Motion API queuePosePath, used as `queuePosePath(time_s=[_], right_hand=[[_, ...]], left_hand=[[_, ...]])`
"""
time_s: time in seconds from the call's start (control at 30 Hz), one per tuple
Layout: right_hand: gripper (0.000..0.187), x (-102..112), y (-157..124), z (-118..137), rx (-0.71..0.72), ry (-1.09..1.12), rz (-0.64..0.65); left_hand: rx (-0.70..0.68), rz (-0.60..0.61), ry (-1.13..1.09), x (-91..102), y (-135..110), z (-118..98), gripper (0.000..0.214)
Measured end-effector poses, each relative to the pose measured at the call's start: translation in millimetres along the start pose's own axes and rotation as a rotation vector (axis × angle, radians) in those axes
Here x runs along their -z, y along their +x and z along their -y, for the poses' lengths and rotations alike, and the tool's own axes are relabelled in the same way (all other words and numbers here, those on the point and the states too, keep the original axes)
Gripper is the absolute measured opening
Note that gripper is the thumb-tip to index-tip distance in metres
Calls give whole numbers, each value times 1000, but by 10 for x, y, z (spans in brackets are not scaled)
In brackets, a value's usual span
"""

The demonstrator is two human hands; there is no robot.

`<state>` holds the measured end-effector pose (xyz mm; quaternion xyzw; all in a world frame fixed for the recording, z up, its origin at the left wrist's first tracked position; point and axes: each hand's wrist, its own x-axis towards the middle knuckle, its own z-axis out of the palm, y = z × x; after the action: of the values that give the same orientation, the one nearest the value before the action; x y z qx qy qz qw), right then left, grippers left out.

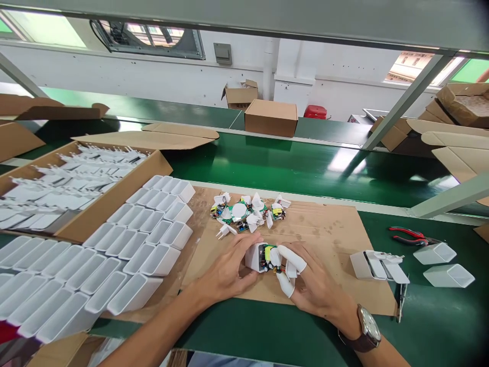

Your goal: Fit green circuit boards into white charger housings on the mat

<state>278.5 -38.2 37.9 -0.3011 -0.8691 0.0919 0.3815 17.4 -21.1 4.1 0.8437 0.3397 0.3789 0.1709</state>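
Above the cardboard sheet, my left hand (227, 267) is closed around a white plastic housing (252, 258) lying on its side, its open end facing right. My right hand (315, 278), with white covers on thumb and finger, grips a circuit board (270, 255) with yellow, black and green parts. The board sits at the housing's mouth, its left end apparently inside; how deep it goes is hidden. A white piece shows between the right fingers. Just beyond my hands lies a pile of circuit boards (240, 211) with white plastic parts, and a white plug (226, 230) sticks out on its left.
Rows of empty white housings (151, 257) stand at left, before a carton (110, 196) of white pieces. At right are a housing with white parts (369, 265), tweezers (401, 303), red-handled pliers (410, 235) and two loose housings (446, 275). A metal post (407, 102) rises behind.
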Motion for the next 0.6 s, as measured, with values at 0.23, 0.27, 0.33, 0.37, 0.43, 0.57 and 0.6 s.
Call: queuePosePath(time_s=[0.23,0.27,0.33,0.37,0.43,0.57,0.6], right_hand=[[67,-21,22,-2,-13,-35,21],[66,-21,27,-2,-12,-37,16],[67,-23,33,2,-10,-33,9],[67,-23,35,5,-10,-29,7],[67,-23,35,11,-10,-23,7],[67,-24,22,9,-10,-22,32],[67,-26,17,4,-8,-25,36]], left_hand=[[9,24,-18,-4,1,-8,79],[5,26,-23,-2,1,-7,79],[7,35,-25,6,1,-6,79],[14,43,-22,12,1,-6,79],[38,61,-15,24,0,-9,79],[51,78,-15,34,-2,-18,76],[46,77,-17,32,-2,-19,76]])
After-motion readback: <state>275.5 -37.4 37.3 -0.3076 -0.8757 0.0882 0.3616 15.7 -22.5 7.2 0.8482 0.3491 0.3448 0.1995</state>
